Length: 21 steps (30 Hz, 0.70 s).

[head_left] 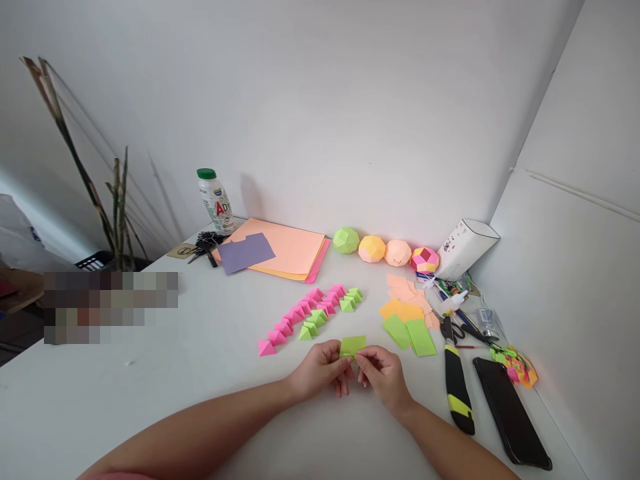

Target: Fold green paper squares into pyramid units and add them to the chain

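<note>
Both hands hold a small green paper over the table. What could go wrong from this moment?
The left hand and right hand pinch the green paper only at its lower edge, so it may slip.
The folded pieces lie just beyond the left hand; a sweep might scatter them.
The utility knife lies near the right wrist and could be bumped.

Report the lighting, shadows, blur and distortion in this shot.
Head view: soft, even light, no harsh glare; the bottle throws a faint shadow rightward on the wall; the paper balls tint the wall pink; a pixelated block sits at left; wide-angle distortion stretches the forearms and slants the right wall; the green paper between left hand and right hand is sharp.
</note>
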Each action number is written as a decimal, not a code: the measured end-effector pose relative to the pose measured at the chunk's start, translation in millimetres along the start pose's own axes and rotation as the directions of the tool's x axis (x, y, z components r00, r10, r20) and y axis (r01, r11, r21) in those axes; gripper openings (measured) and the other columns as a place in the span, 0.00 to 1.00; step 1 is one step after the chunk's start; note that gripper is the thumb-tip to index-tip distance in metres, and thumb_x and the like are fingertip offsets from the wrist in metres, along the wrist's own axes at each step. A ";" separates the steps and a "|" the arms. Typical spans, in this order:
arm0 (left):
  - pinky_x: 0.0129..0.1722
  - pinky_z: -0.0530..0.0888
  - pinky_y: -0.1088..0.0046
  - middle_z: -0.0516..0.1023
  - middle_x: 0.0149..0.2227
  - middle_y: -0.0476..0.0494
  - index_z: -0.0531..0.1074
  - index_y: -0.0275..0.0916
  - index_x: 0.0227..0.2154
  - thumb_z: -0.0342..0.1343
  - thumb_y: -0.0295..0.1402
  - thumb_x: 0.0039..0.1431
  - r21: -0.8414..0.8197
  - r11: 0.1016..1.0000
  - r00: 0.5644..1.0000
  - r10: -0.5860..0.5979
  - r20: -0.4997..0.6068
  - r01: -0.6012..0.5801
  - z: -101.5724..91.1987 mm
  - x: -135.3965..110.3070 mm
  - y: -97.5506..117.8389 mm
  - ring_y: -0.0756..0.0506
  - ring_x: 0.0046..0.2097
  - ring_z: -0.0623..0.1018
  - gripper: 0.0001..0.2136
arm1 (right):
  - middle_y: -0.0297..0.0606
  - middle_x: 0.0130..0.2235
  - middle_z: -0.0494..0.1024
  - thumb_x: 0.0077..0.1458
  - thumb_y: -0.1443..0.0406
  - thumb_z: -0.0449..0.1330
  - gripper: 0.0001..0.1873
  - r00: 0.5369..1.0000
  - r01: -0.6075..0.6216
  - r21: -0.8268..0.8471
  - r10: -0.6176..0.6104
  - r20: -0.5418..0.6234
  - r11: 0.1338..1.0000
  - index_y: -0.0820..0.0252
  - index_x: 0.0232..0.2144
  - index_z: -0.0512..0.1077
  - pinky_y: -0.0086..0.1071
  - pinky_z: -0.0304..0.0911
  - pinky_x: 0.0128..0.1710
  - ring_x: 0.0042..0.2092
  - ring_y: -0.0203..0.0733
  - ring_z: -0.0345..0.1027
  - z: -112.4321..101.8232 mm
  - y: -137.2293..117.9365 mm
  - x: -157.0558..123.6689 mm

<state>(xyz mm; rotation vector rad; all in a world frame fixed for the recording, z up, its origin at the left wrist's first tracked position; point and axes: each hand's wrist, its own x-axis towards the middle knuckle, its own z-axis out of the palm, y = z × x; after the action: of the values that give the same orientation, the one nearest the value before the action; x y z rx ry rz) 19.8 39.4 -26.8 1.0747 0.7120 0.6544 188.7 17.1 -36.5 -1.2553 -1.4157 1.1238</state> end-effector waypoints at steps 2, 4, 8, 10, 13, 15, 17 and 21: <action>0.17 0.69 0.78 0.75 0.24 0.48 0.63 0.36 0.30 0.55 0.48 0.52 0.000 1.000 1.000 -0.004 0.001 0.004 0.2 -0.4 0.3 0.51 0.20 0.75 0.18 | 0.30 0.16 0.69 0.53 0.59 0.59 0.11 1.000 0.000 -0.002 0.000 0.002 1.000 0.62 0.27 0.72 0.27 0.59 0.18 0.17 0.33 0.61 0.1 0.9 -0.3; 0.17 0.69 0.78 0.76 0.24 0.48 0.63 0.36 0.30 0.56 0.48 0.51 -0.001 1.000 1.000 -0.005 0.004 0.005 0.4 -0.6 0.9 0.50 0.20 0.75 0.18 | 0.30 0.16 0.69 0.53 0.59 0.59 0.11 1.000 0.000 -0.003 0.000 0.001 1.000 0.62 0.27 0.71 0.27 0.59 0.18 0.17 0.33 0.61 0.2 1.5 -0.4; 0.17 0.69 0.78 0.75 0.24 0.48 0.63 0.36 0.30 0.56 0.48 0.51 -0.004 1.000 1.000 -0.006 -0.001 0.006 1.1 -0.6 2.5 0.50 0.19 0.75 0.18 | 0.30 0.16 0.68 0.53 0.59 0.59 0.11 1.000 0.000 -0.010 0.000 0.002 1.000 0.62 0.27 0.71 0.27 0.59 0.18 0.18 0.33 0.61 0.1 1.8 -0.2; 0.17 0.69 0.77 0.75 0.24 0.49 0.63 0.36 0.30 0.56 0.48 0.50 -0.008 1.000 1.000 -0.008 -0.011 0.008 1.0 -0.3 2.9 0.50 0.19 0.75 0.18 | 0.30 0.17 0.68 0.53 0.58 0.59 0.11 1.000 -0.005 -0.001 0.005 -0.001 1.000 0.62 0.28 0.70 0.28 0.59 0.19 0.18 0.34 0.61 0.1 1.3 0.1; 0.17 0.69 0.77 0.75 0.23 0.49 0.64 0.36 0.31 0.57 0.48 0.51 -0.025 1.000 1.000 -0.002 -0.018 0.001 0.1 0.3 2.3 0.50 0.19 0.75 0.18 | 0.30 0.23 0.70 0.52 0.58 0.60 0.13 0.999 -0.034 0.063 0.033 0.016 0.997 0.60 0.38 0.67 0.27 0.60 0.19 0.20 0.34 0.62 0.4 -0.2 0.9; 0.16 0.69 0.77 0.75 0.23 0.49 0.64 0.36 0.30 0.57 0.47 0.51 -0.037 0.999 1.000 0.006 -0.022 -0.007 -0.5 0.6 1.1 0.50 0.19 0.75 0.18 | 0.32 0.28 0.72 0.52 0.58 0.61 0.21 0.999 -0.050 0.110 0.047 0.025 0.993 0.58 0.46 0.62 0.27 0.61 0.20 0.23 0.34 0.64 0.3 -1.5 1.6; 0.16 0.69 0.77 0.75 0.24 0.49 0.63 0.36 0.29 0.57 0.47 0.51 -0.046 0.999 1.000 0.013 -0.028 -0.014 -0.9 0.9 -0.2 0.51 0.19 0.75 0.18 | 0.34 0.31 0.72 0.52 0.58 0.61 0.24 0.998 -0.059 0.125 0.054 0.042 0.990 0.57 0.49 0.60 0.27 0.62 0.23 0.25 0.34 0.64 -0.2 -3.0 2.5; 0.16 0.69 0.78 0.75 0.24 0.49 0.63 0.36 0.30 0.56 0.48 0.51 -0.056 0.998 0.999 0.033 -0.031 -0.035 -0.9 0.8 -1.9 0.51 0.19 0.75 0.18 | 0.32 0.23 0.69 0.54 0.57 0.58 0.12 0.985 -0.070 0.071 0.057 0.166 0.995 0.62 0.32 0.69 0.27 0.58 0.22 0.24 0.34 0.60 -2.1 -6.7 4.4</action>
<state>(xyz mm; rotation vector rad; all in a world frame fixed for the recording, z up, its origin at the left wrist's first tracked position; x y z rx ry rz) 19.9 39.9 -29.0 1.0283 0.6981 0.7172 189.2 21.2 -29.3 -1.1834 -1.4471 1.3377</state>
